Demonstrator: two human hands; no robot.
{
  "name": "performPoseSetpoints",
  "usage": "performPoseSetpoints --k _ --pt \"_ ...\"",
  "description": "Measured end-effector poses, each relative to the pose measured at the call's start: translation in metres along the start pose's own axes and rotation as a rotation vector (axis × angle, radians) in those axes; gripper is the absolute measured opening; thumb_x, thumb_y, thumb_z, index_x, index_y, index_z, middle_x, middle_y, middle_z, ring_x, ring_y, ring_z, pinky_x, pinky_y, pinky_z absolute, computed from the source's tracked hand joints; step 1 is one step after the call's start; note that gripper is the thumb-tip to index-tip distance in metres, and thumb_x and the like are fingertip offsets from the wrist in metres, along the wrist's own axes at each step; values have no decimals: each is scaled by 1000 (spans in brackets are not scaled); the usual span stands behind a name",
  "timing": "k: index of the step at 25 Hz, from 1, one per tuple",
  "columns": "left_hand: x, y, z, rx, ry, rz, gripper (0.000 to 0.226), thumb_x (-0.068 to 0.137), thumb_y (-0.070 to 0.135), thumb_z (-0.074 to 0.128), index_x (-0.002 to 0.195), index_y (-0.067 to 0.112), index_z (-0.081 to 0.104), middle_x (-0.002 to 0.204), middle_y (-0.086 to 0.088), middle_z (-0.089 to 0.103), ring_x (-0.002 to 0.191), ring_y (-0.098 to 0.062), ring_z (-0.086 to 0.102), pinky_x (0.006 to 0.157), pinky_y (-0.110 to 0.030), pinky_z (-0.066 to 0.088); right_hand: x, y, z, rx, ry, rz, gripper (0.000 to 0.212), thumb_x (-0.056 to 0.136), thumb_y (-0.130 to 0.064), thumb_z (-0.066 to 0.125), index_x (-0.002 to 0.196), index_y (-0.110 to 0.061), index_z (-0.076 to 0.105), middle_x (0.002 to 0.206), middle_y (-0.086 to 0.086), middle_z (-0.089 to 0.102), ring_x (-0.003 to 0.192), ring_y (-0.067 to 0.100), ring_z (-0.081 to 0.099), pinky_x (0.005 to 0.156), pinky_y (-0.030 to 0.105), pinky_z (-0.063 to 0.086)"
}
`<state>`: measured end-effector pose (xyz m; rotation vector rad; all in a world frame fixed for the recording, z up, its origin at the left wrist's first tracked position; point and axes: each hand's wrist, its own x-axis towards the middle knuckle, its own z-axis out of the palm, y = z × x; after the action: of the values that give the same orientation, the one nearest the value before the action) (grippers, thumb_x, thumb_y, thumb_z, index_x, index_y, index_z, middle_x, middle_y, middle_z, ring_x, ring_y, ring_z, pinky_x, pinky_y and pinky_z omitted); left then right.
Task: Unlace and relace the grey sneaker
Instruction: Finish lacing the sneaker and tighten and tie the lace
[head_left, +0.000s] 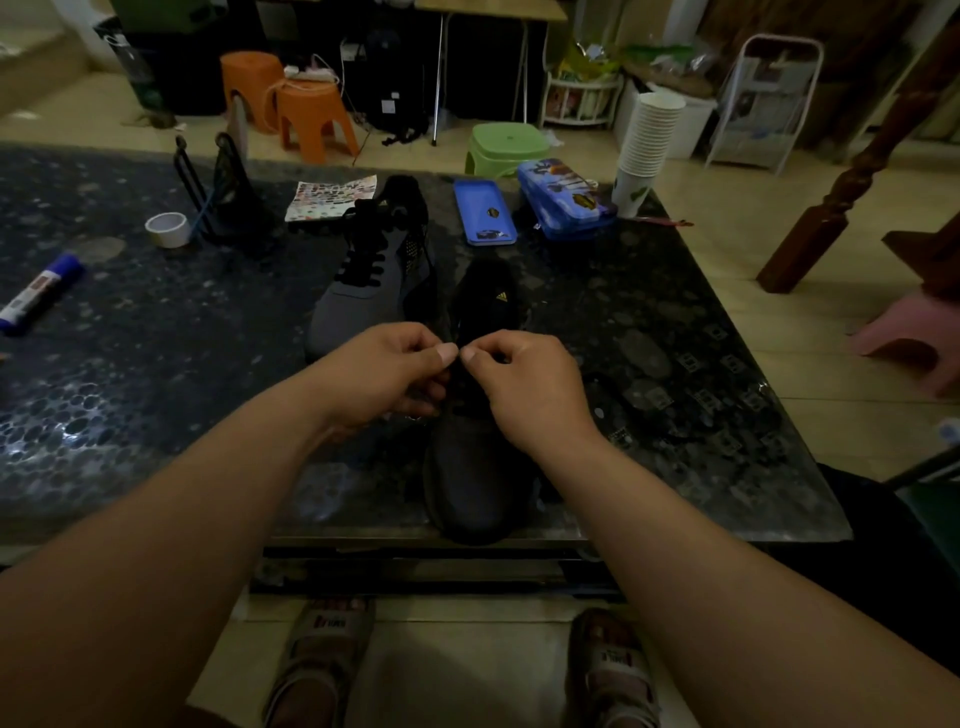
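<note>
Sandalled feet (322, 660) show under the bench (156, 364). At its near edge stands the grey sneaker (470, 467), toe nearest. Left hand (384, 374) and right hand (524, 384) each close their grip in a pinch over its middle, apparently on the lace (457, 379). It is light and soft, so it is best held near its tip.

The eyelet rows of the grey sneaker (467, 478) are covered by the left hand (384, 374) and the right hand (524, 384). Whatever is pinched between their fingertips is too dark and thin to be made out. The toe of the second sneaker (363, 291) is hidden behind the left hand. The table (156, 364) is cut off by the left edge, and the pink stool (914, 332) by the right edge. The print on the glue stick (39, 293) is too small to be read.
</note>
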<state>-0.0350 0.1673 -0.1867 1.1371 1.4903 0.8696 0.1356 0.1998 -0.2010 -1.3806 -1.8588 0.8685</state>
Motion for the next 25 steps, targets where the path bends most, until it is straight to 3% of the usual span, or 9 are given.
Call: performPoseSetpoints --k 2,4,7,9,11,14,17,20,25 --pt "-2 3 2 9 -3 -7 15 106 22 56 99 9 61 87 -5 65 81 -14 65 72 -28 59 1 -3 -4 -11 -25 -12 14 95 -37 68 96 -28 79 79 -11 70 76 6 65 74 37 56" --pt "-3 9 1 -145 140 13 17 108 18 50 96 11 59 89 -5 67 85 -18 66 79 -32 58 4 -5 -17 4 -68 0 12 93 -34 73 101 -24 75 72 -10 63 65 4 59 63 28 48" --pt "-12 20 -29 -850 264 95 25 106 15 39 85 16 53 86 -4 69 88 -22 71 91 -40 57 8 -6 -50 178 -136 51 13 93 -31 75 102 -22 71 73 -2 68 60 8 62 62 27 49" --pt "-18 18 -49 -1043 268 102 24 103 19 38 80 19 45 70 1 55 54 -13 55 62 -27 54 11 4 -66 214 -53 71 10 97 -34 68 100 -24 71 87 -2 74 79 14 70 77 35 57" --pt "-18 5 -59 -621 416 95 26 102 33 47 80 20 43 66 1 43 44 -13 34 41 -21 33 13 21 -74 182 43 131 7 100 -28 63 100 -26 70 97 -2 74 93 17 71 87 39 58" --pt "-21 -12 -57 438 561 136 42 89 69 58 88 27 59 80 4 61 70 -19 56 61 -33 45 9 42 -72 -33 -127 158 25 93 -13 67 116 -23 64 114 1 71 101 18 67 85 34 55" --pt "-25 -10 -50 1160 568 -8 45 90 74 54 91 31 67 98 -1 69 99 -30 63 83 -41 45 2 48 -63 -131 -271 119 40 90 -17 74 126 -20 59 121 -2 67 111 15 63 99 35 51" --pt "-22 -6 -58 1357 798 10 40 89 61 63 102 25 71 110 -14 61 111 -40 53 89 -49 42 4 46 -57 -204 -228 79 30 95 -27 71 123 -20 62 116 -4 66 106 14 62 95 35 51" --pt "-16 -17 -73 1203 978 101 45 84 41 75 119 16 64 131 -17 46 123 -43 41 95 -56 38 8 46 -54 -252 -198 3 7 96 -22 66 99 -16 66 95 -1 66 89 17 62 75 32 48"
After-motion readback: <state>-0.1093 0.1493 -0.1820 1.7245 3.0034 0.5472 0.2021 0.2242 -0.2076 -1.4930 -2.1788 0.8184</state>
